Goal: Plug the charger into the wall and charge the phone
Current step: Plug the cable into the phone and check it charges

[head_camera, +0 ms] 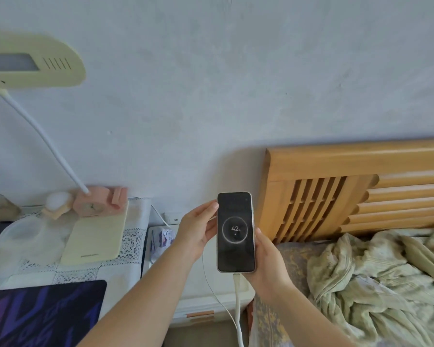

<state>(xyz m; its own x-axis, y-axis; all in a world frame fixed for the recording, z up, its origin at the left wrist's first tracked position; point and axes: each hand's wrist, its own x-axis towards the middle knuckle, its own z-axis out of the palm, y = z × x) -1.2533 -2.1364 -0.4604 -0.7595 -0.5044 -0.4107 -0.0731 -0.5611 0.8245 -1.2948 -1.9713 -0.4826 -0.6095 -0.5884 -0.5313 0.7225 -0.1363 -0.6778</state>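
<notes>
I hold the phone (235,232) upright between both hands, in front of the wall. Its dark screen shows a ring with "42" inside. My left hand (198,230) touches its left edge, fingers spread along the side. My right hand (266,261) grips its lower right edge from behind. A white cable (238,304) is plugged into the phone's bottom and hangs down; a thinner loop of it curves back toward the wall. A white wall socket (172,217) sits low on the wall behind my left hand, with a white wire running to it.
A table with a lace cloth (125,249) on the left carries a yellow desk lamp (95,236), a clear bowl (28,239) and a dark patterned tablet (40,314). A white storage box (211,306) stands below. A wooden headboard (348,191) and rumpled bedding (376,279) fill the right.
</notes>
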